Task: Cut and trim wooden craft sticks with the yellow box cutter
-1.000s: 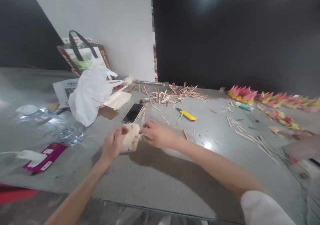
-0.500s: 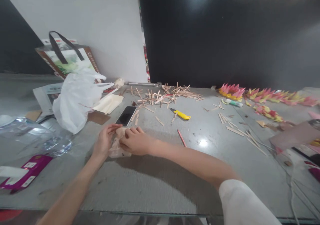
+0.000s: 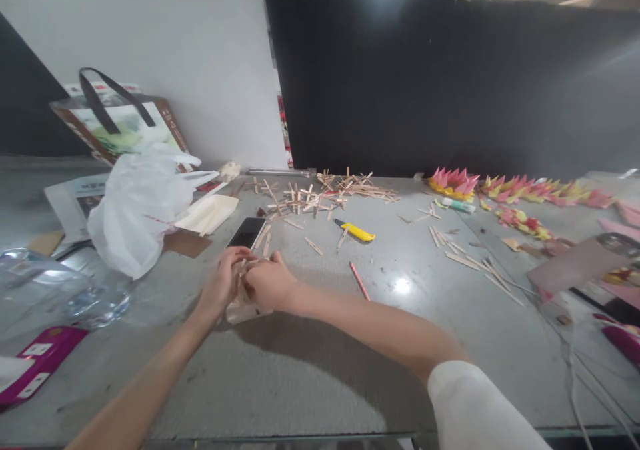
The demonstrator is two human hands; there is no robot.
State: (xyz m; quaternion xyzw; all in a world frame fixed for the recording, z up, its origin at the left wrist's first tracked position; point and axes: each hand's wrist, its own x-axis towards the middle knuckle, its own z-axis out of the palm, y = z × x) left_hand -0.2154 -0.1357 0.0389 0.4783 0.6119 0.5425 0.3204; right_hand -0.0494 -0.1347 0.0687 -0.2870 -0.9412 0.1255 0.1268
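A pale, wrinkled piece point(image 3: 246, 309), perhaps paper or thin plastic, lies on the grey table point(image 3: 300, 383) under both hands. My left hand point(image 3: 225, 278) grips its left side with bent fingers. From the right, my right hand point(image 3: 270, 282) reaches over the piece, its fingers curled and pressed onto it. Just behind the hands is a black phone point(image 3: 247, 232). Small wooden sticks point(image 3: 320, 197) lie in a heap farther back, with a yellow cutter point(image 3: 357, 231) in front of them. A thin red stick point(image 3: 359, 281) rests right of my right hand.
At the left are a white plastic bag point(image 3: 135, 210), a carrier bag point(image 3: 125, 127), a clear bottle point(image 3: 55, 283) and a magenta case point(image 3: 43, 363). Pink and yellow paper petals point(image 3: 454, 183), a glue stick point(image 3: 459, 205) and cables point(image 3: 575, 370) are at the right.
The whole view has shifted, so the table items sit farther left. My right hand's fingers are curled in more tightly and closer to my left hand; both hands remain on the pale piece.
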